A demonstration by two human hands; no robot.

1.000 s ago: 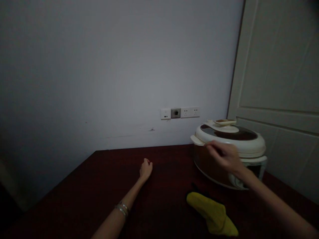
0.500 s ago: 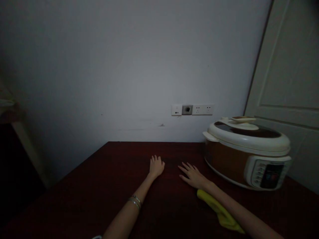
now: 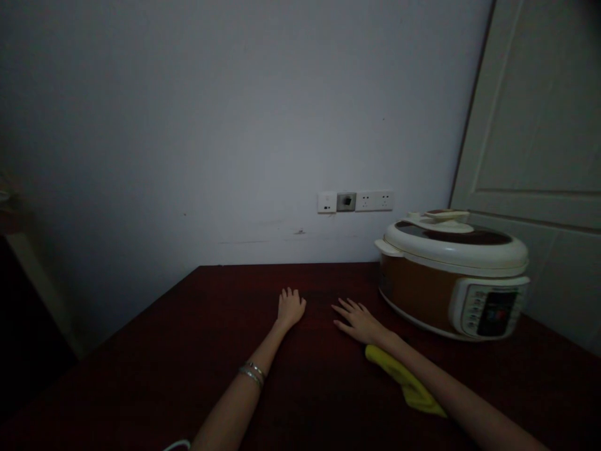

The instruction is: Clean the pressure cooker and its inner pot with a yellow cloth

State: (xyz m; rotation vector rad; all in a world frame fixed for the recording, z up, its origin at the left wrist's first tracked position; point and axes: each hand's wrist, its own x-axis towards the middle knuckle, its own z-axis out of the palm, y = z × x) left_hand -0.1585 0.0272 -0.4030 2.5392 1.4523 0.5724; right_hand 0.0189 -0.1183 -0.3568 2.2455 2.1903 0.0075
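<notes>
Palm down on the dark red table (image 3: pixel 188 351), my left hand (image 3: pixel 291 307) lies with its fingers stretched forward and nothing in it. To its right my right hand (image 3: pixel 359 321) rests flat, fingers spread, holding nothing. A yellow cloth (image 3: pixel 406 382) lies crumpled beside my right forearm, partly hidden by it. Right of my right hand stands an electric pressure cooker (image 3: pixel 417 289), brown with a white lid rim and a control panel on its front. Its lid is on.
A pale wall (image 3: pixel 263 156) rises behind the table, with several outlets (image 3: pixel 374 200) in a row above its back edge. A white panelled door (image 3: pixel 539 138) is at the right. A dark piece of furniture (image 3: pixel 28 326) is at the far left.
The view has shifted slightly, so the cooker, outlets and cloth appear a little further left and higher. Both hands keep their places on the table.
</notes>
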